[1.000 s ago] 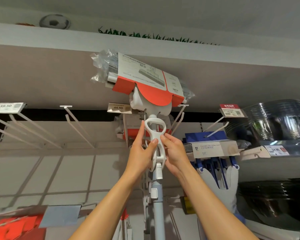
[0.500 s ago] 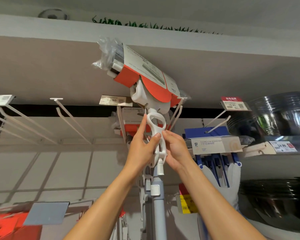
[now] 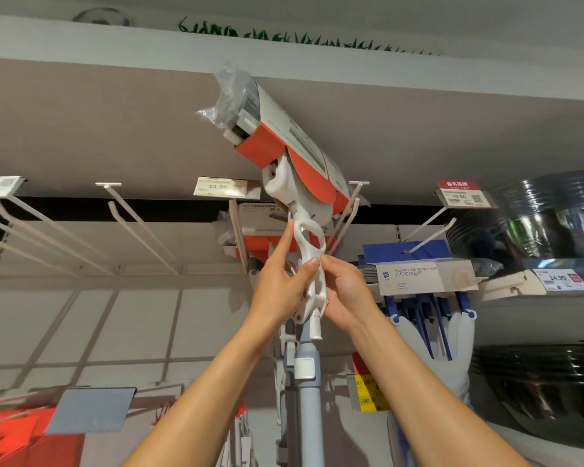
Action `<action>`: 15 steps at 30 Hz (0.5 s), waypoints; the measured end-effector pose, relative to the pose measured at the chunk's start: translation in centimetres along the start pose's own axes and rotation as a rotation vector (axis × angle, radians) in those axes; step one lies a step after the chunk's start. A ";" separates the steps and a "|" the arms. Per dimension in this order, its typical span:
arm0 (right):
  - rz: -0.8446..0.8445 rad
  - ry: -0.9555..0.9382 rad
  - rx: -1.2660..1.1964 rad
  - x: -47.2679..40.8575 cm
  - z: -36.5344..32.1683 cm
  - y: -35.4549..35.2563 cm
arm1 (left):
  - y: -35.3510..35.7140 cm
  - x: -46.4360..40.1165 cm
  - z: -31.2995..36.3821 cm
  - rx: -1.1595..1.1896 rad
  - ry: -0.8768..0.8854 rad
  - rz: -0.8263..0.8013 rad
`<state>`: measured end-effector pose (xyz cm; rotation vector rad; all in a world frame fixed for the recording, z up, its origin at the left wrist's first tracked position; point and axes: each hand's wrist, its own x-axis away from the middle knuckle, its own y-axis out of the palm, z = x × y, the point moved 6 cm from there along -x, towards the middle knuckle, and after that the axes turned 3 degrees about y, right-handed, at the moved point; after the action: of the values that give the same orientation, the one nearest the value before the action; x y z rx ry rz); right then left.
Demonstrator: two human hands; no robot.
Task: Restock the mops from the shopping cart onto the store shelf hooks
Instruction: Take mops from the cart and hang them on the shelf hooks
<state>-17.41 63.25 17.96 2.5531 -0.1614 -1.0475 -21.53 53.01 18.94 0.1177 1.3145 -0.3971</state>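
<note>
Both hands are raised to one sponge mop (image 3: 294, 153), held head-up and tilted to the left just under the upper shelf (image 3: 115, 106). The left hand (image 3: 280, 288) grips the white wringer lever (image 3: 311, 261) with its thumb across the front. The right hand (image 3: 346, 298) pinches the same lever from the other side. The mop's red-and-white packaged head sits above the white wire hooks (image 3: 346, 214) and does not appear hung yet. Judging by this, the mop is mid-placement.

At least one similar red-packaged mop (image 3: 260, 237) already hangs behind it. Several hooks to the left (image 3: 139, 227) stand bare, so more restocking probably remains. The cart is out of view.

Readable writing: a price tag (image 3: 218, 187) reads "44.90", a red-topped tag (image 3: 459, 195) reads "19.90", and a third tag (image 3: 560, 279) reads "14.90". A hanging blue-handled mop's sleeve (image 3: 425, 274) reads "FOLDABLE PVA SPONGE MOP" over Chinese characters.
</note>
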 end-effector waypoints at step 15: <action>0.206 -0.009 0.096 -1.3 0.6 -2.4 | 0.9 0.0 -1.5 0.150 -0.065 -0.049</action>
<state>-18.85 65.62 17.47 2.5495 -0.4763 -0.9942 -22.59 54.34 18.39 0.1964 1.2252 -0.5375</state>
